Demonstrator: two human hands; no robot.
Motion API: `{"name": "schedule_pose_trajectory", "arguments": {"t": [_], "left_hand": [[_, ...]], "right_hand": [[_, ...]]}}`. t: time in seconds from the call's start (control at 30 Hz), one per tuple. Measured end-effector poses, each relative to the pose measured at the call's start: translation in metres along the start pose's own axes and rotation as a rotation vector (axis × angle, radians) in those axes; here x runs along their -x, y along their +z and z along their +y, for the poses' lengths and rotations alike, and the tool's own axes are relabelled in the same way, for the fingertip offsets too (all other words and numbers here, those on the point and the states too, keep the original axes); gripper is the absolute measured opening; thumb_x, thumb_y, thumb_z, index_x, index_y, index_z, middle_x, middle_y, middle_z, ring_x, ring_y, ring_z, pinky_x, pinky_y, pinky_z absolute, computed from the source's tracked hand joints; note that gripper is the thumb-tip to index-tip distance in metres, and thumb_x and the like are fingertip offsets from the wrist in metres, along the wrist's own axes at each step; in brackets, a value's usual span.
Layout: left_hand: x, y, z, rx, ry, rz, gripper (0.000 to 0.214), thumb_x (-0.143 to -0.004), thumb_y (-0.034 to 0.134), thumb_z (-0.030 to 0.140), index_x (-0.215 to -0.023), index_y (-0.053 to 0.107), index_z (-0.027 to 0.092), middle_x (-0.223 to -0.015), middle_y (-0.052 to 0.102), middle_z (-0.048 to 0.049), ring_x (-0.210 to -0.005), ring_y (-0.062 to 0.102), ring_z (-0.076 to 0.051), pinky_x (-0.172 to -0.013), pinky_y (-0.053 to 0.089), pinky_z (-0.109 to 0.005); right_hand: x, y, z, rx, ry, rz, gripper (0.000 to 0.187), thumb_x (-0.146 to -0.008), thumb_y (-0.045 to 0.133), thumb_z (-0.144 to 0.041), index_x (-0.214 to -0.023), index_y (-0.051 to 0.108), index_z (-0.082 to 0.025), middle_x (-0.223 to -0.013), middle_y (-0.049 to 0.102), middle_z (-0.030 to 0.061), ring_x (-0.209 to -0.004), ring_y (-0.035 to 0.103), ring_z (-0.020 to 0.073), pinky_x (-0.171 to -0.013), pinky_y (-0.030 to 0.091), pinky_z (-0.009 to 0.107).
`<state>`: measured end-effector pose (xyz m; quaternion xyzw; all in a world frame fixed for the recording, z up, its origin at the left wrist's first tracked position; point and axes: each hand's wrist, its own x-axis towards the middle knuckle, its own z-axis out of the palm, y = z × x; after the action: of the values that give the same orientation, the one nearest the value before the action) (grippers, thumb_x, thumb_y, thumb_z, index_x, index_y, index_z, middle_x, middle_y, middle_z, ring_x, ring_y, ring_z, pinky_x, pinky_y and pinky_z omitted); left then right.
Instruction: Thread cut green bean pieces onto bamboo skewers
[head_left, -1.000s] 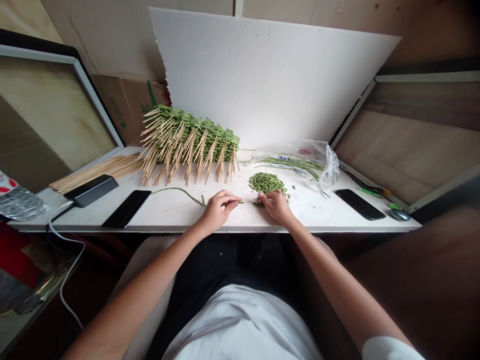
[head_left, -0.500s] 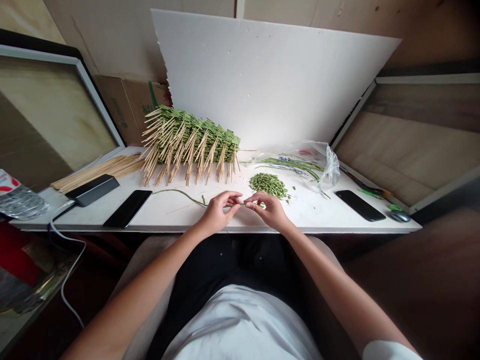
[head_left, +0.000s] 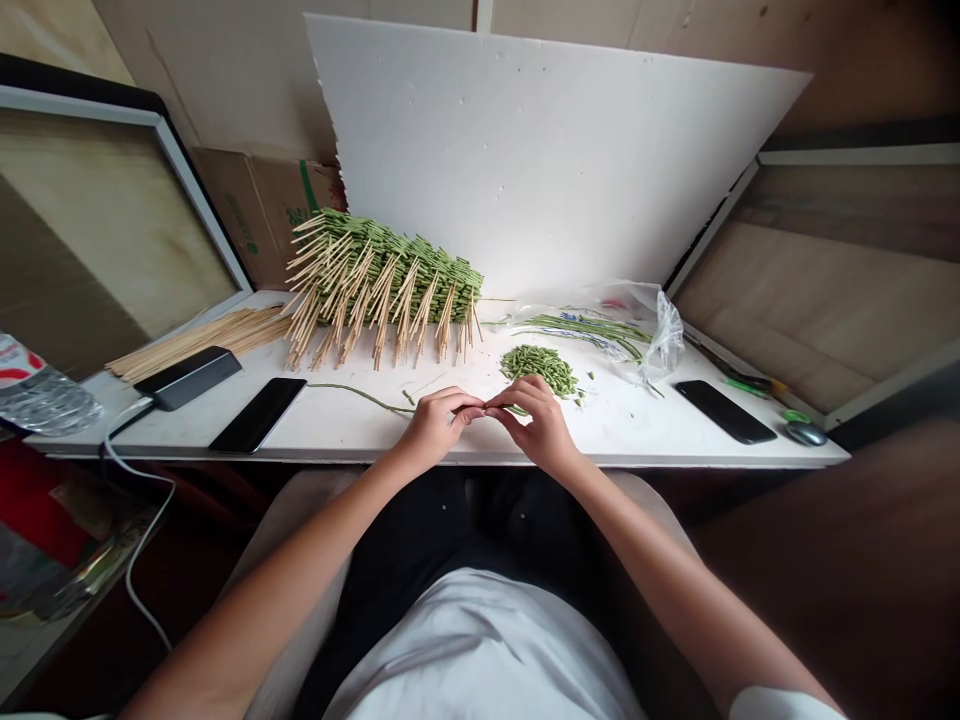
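My left hand (head_left: 433, 424) and my right hand (head_left: 536, 420) meet at the near middle of the white table (head_left: 337, 425), fingertips pinched together. Between them runs a thin skewer with a small green bean piece on it; the left hand pinches the skewer, the right pinches the green piece. A long green bean (head_left: 352, 393) lies on the table just left of my left hand. A pile of cut green bean pieces (head_left: 541, 366) sits just beyond my right hand. Behind stands a stack of finished bean skewers (head_left: 382, 285).
Bare bamboo skewers (head_left: 202, 338) lie at the left, with a black box (head_left: 187, 376) and a phone (head_left: 257, 414). A plastic bag of long beans (head_left: 607, 328) lies right, then a second phone (head_left: 724, 410) and a mouse (head_left: 804, 432). A white foam board (head_left: 540, 150) stands behind.
My right hand left the bean pile, moved left and rose to meet my left hand. Both hands now pinch together over the table edge.
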<state>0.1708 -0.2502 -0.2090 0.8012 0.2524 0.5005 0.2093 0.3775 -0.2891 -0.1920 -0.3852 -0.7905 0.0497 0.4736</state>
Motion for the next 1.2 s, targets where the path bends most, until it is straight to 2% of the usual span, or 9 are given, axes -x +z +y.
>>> {"name": "schedule_pose_trajectory", "arguments": {"t": [0.2,0.3,0.43,0.57,0.63,0.73,0.87,1.07,1.2], "left_hand": [[0.001,0.005,0.009,0.071,-0.088,-0.046,0.017,-0.095,0.066,0.016,-0.083,0.077,0.018,-0.082,0.076,-0.0056,-0.076,0.07,-0.019,-0.075,0.055,-0.03],[0.002,0.007,0.01,0.176,-0.138,-0.054,0.021,-0.092,0.063,0.011,-0.077,0.075,0.017,-0.076,0.073,-0.0044,-0.071,0.068,-0.017,-0.071,0.054,-0.029],[0.002,0.008,0.007,0.31,-0.174,-0.061,0.021,-0.089,0.059,0.01,-0.074,0.073,0.016,-0.07,0.068,-0.0032,-0.063,0.062,-0.014,-0.064,0.052,-0.026],[-0.001,0.007,0.002,0.392,-0.239,-0.041,0.02,-0.093,0.063,0.019,-0.078,0.075,0.014,-0.069,0.069,-0.0035,-0.058,0.06,-0.012,-0.058,0.052,-0.025],[-0.003,0.005,-0.001,0.414,-0.288,-0.013,0.02,-0.095,0.067,0.027,-0.084,0.076,0.013,-0.072,0.071,-0.0051,-0.059,0.062,-0.013,-0.057,0.053,-0.024],[-0.005,0.001,-0.004,0.353,-0.278,0.006,0.024,-0.098,0.067,0.033,-0.095,0.079,0.013,-0.082,0.072,-0.0077,-0.065,0.063,-0.013,-0.06,0.055,-0.025],[-0.004,0.0,-0.007,0.266,-0.227,-0.023,0.028,-0.103,0.06,0.035,-0.107,0.079,0.015,-0.099,0.071,-0.0104,-0.08,0.069,-0.016,-0.071,0.058,-0.027],[0.001,0.007,-0.012,0.283,-0.284,-0.045,0.023,-0.099,0.066,0.032,-0.113,0.076,0.016,-0.104,0.076,-0.0113,-0.094,0.075,-0.021,-0.082,0.061,-0.031],[0.001,0.007,-0.014,0.36,-0.354,-0.033,0.029,-0.093,0.075,0.029,-0.117,0.072,0.013,-0.092,0.076,-0.0098,-0.088,0.077,-0.021,-0.081,0.062,-0.033]], "right_hand": [[0.006,0.007,-0.003,-0.05,0.058,0.04,0.018,-0.1,0.059,-0.027,-0.09,0.073,-0.029,-0.085,0.07,0.007,-0.098,0.057,0.0296,-0.091,0.049,0.049],[0.008,0.013,-0.005,-0.176,0.157,0.068,0.022,-0.1,0.062,-0.04,-0.084,0.071,-0.028,-0.08,0.069,0.0063,-0.095,0.058,0.0291,-0.092,0.048,0.048],[0.006,0.017,-0.005,-0.334,0.246,0.056,0.039,-0.094,0.064,-0.063,-0.081,0.069,-0.026,-0.079,0.068,0.0065,-0.091,0.06,0.0277,-0.09,0.049,0.045],[-0.001,0.005,0.003,-0.418,0.249,0.022,0.041,-0.092,0.067,-0.064,-0.079,0.07,-0.026,-0.081,0.068,0.0057,-0.086,0.063,0.0253,-0.087,0.051,0.044],[-0.004,-0.005,0.013,-0.316,0.235,0.073,0.033,-0.09,0.072,-0.059,-0.083,0.076,-0.027,-0.086,0.071,0.0059,-0.092,0.064,0.0265,-0.091,0.05,0.045],[-0.003,-0.018,0.036,-0.015,0.284,0.141,0.027,-0.089,0.075,-0.055,-0.088,0.081,-0.028,-0.089,0.073,0.0072,-0.098,0.062,0.0301,-0.096,0.047,0.05],[0.007,-0.019,0.066,0.216,0.379,0.028,0.03,-0.089,0.074,-0.054,-0.085,0.083,-0.025,-0.086,0.075,0.0093,-0.097,0.059,0.0338,-0.09,0.047,0.05],[0.016,-0.012,0.08,0.343,0.382,-0.053,0.037,-0.09,0.07,-0.059,-0.08,0.082,-0.026,-0.082,0.076,0.0089,-0.095,0.06,0.0333,-0.087,0.047,0.047],[0.01,-0.017,0.074,0.299,0.429,0.004,0.056,-0.1,0.049,-0.065,-0.082,0.081,-0.023,-0.08,0.077,0.0104,-0.094,0.062,0.0332,-0.09,0.047,0.049]]}}
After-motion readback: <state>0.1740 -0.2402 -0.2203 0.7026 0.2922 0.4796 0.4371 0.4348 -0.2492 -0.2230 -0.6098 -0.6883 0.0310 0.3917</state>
